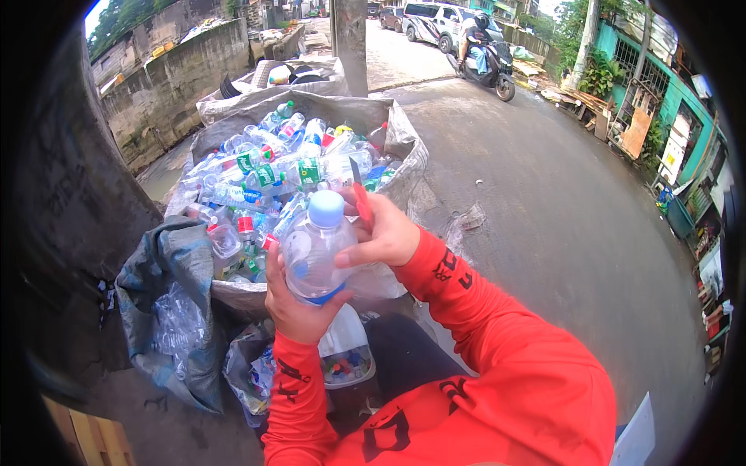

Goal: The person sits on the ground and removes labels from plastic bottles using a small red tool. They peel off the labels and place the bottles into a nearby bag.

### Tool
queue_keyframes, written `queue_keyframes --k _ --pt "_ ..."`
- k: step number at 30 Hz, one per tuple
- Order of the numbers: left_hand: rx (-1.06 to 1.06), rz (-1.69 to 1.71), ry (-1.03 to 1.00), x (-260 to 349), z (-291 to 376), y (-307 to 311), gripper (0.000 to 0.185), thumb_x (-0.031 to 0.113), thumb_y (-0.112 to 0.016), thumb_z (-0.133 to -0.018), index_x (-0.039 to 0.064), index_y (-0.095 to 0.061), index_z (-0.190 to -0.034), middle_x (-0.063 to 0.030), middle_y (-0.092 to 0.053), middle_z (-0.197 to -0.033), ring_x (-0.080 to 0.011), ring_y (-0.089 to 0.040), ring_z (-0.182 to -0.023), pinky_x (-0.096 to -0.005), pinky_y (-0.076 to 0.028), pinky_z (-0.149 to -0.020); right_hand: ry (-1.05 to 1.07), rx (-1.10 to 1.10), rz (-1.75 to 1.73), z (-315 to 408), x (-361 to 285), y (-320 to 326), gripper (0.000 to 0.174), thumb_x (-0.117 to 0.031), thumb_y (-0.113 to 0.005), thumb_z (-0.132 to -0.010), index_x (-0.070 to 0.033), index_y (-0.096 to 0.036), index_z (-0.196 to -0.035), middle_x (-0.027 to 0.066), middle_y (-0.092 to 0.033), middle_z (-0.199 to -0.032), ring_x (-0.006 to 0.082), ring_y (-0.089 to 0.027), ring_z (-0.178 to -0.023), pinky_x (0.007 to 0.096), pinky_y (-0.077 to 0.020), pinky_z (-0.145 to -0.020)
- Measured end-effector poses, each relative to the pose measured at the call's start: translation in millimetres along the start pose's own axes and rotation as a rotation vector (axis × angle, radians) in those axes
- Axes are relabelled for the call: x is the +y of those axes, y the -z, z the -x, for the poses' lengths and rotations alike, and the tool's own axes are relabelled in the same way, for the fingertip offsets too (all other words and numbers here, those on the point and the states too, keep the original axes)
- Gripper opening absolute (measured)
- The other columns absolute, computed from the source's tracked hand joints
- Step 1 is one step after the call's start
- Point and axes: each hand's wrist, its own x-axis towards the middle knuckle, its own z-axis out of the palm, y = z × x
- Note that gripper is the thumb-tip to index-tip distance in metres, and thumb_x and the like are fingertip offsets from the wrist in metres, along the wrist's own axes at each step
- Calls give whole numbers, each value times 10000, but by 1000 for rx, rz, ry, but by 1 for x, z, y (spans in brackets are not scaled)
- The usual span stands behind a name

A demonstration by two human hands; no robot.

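A clear plastic bottle [312, 256] with a light blue cap [326, 208] is held upright in front of me. My left hand [300, 311] wraps around its lower part, where a blue band shows. In my right hand [387, 233] is a red-handled knife [362, 205], its narrow blade pointing up beside the cap. The right thumb rests against the side of the bottle. Just beyond both hands, a large woven sack [405, 137] is heaped with clear plastic bottles [265, 175], several with green, red or blue labels.
Below my hands stands a white container [344, 335] of coloured bottle caps, beside a plastic bag [247, 355] of label scraps. A grey-blue sack [169, 244] holds clear bottles at left. A concrete post [349, 46] rises behind; a motorcycle [486, 67] and van [446, 23] are on the road.
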Motion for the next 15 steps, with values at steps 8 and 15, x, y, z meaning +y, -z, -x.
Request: queue_keyframes --k 8,15 --pt "119 692 407 -5 20 -4 720 555 -409 -899 6 -289 -1349 -123 -504 -1212 -214 -546 -1046 -326 -439 -886 -322 112 -156 74 70 25 563 -387 -661 -795 -52 -492 -1215 80 -614 -1022 100 -575 -876 225 -458 -582" --pt "167 1213 503 14 32 -17 582 524 -393 -916 44 -434 -1244 -89 -576 -1109 -211 -584 -972 -361 -469 -840 -163 58 134 105 67 -16 755 -392 -767 -678 48 -485 -1222 168 -622 -1058 206 -589 -998 317 -446 -861"
